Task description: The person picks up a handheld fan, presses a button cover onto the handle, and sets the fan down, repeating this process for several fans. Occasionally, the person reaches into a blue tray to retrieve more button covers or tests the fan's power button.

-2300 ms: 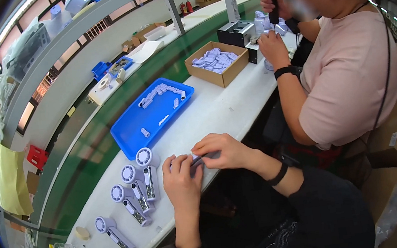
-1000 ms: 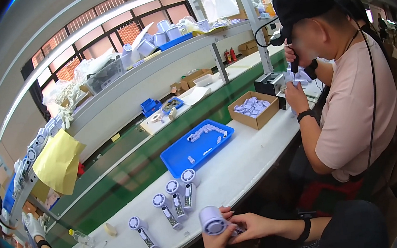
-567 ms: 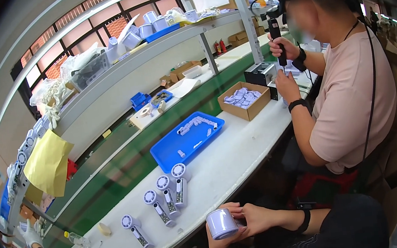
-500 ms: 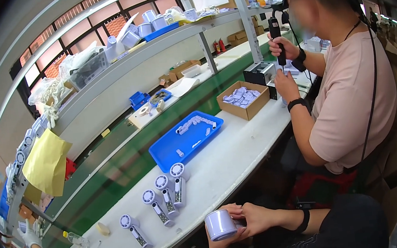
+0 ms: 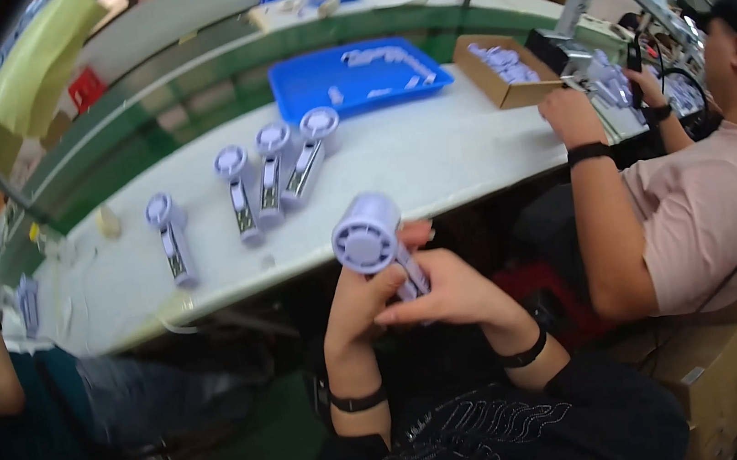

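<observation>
Held fan (image 5: pixel 367 230), one: before the table (image 5: pixel 442 152), left hand (image 5: pixel 360 299) and right hand (image 5: pixel 451 286) curled around its handle (image 5: pixel 413 272). Four fans (image 5: pixel 274 139): on the table, handles uncovered, circuit boards (image 5: pixel 245 219) exposed, apparently unfinished. Small parts (image 5: pixel 335 95): in blue tray (image 5: pixel 292 92), blurred, seemingly unused. Held handle's inside: hidden.

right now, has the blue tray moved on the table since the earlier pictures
No, neither way: the blue tray still lies just left of the cardboard box; only the view has shifted.
</observation>
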Tool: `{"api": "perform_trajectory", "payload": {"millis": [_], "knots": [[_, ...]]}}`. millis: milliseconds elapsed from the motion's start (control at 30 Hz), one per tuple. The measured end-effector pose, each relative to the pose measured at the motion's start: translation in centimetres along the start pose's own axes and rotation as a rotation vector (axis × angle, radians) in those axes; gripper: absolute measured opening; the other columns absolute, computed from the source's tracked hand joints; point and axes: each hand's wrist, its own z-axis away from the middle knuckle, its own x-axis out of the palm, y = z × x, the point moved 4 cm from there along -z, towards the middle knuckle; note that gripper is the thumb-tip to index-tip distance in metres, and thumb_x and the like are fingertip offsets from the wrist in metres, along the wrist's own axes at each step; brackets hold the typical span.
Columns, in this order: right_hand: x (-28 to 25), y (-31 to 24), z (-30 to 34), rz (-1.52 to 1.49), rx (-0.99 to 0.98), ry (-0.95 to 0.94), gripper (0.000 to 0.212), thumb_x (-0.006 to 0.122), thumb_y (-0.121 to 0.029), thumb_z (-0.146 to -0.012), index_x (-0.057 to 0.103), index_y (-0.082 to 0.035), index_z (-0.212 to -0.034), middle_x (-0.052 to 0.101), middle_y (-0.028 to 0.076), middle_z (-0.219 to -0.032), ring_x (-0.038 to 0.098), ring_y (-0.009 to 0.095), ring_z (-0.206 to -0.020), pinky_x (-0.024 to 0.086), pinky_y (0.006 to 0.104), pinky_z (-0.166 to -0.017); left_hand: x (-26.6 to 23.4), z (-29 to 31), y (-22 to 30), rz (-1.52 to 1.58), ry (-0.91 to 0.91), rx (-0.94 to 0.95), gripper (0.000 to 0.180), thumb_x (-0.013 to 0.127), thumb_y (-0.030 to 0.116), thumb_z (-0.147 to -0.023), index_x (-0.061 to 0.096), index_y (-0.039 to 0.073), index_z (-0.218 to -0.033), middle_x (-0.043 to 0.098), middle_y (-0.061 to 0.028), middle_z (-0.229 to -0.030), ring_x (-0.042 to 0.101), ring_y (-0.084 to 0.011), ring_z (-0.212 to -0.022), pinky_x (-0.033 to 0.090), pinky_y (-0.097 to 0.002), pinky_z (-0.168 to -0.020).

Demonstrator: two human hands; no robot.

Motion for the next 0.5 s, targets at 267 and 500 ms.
{"api": "perform_trajectory", "payload": {"millis": [267,500], "knots": [[0.5,-2.8,-0.1,0.037,-0.242,0.238,0.028,0.09,-0.015,-0.082,0.07,-0.001,-0.096,0.069,0.001,-0.081,0.064,0.008,-0.07,0.051,0.0254,-0.067,-2.2,2.0,-4.0,-0.122,-0.205,0.263,0.098,0.089,0.052,-0.08,0.048,-0.004,-0.15,0.059,-0.0163,-0.13,0.06,-0.0236,-0.105,0.047,-0.0378,-0.09],[1.9,-2.1,-1.2,0.044,-0.164,0.236,0.038,0.092,-0.023,-0.079,0.074,0.004,-0.097,0.074,0.007,-0.089,0.069,0.014,-0.084,0.056,0.0291,-0.079,-4.4,2.3,-5.8,-0.261,-0.068,0.255,0.091,0.087,0.048,-0.085,0.047,0.002,-0.153,0.063,-0.0089,-0.105,0.057,-0.0139,-0.077,0.045,-0.0295,-0.064]]}}
